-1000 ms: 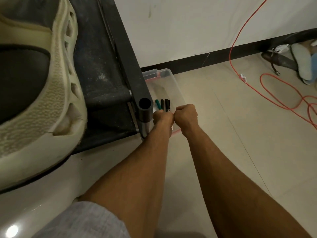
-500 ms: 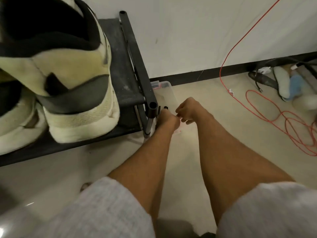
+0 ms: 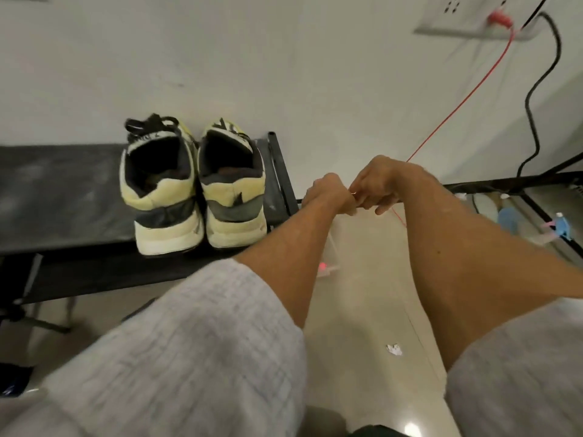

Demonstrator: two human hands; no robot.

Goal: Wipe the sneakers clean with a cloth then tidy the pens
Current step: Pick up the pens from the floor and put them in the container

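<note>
Two cream and grey sneakers, the left one (image 3: 161,197) and the right one (image 3: 233,197), stand side by side, heels toward me, on a black rack (image 3: 63,190). Just right of the rack, my left hand (image 3: 331,197) is a closed fist held above the floor. My right hand (image 3: 381,187) touches it, with its fingers curled and pinching at a small pale tip between the two hands. The pens are hidden inside the hands. A corner of the clear plastic box (image 3: 328,268) with a red latch shows under my left forearm.
A red cable (image 3: 457,108) and a black cable (image 3: 533,99) run down the wall from a socket strip (image 3: 479,20). A black frame (image 3: 520,181) with slippers behind it stands at the right. A paper scrap (image 3: 394,349) lies on the floor.
My head has pulled back and up, so both sneakers and the wall socket now show. Both hands have risen together from the box. The pen tips that stuck out of my left fist no longer show.
</note>
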